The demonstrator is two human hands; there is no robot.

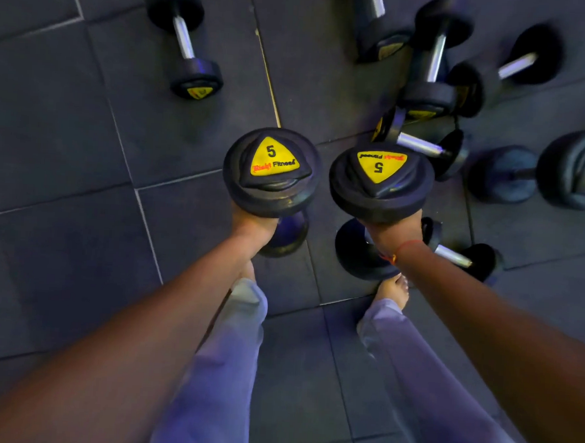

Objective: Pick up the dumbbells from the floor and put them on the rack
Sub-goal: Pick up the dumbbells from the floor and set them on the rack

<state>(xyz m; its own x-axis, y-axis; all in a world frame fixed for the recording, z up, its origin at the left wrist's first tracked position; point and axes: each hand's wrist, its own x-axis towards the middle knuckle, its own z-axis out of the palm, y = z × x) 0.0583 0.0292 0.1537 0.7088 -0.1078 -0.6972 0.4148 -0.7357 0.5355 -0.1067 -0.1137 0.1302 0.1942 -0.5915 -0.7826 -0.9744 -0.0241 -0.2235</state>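
I hold two black dumbbells upright above the floor, each with a yellow triangular "5" label on its top end. My left hand (253,227) grips the handle of the left dumbbell (271,172), mostly hidden under its top head. My right hand (394,228) grips the right dumbbell (381,183) the same way; a red thread circles that wrist. The handles are hidden. No rack is in view.
Several more dumbbells lie on the dark rubber floor tiles: one at the far left (188,43), a cluster at the upper right (435,59), a big one at the right edge (558,174), one beside my right foot (452,255). My bare feet stand below.
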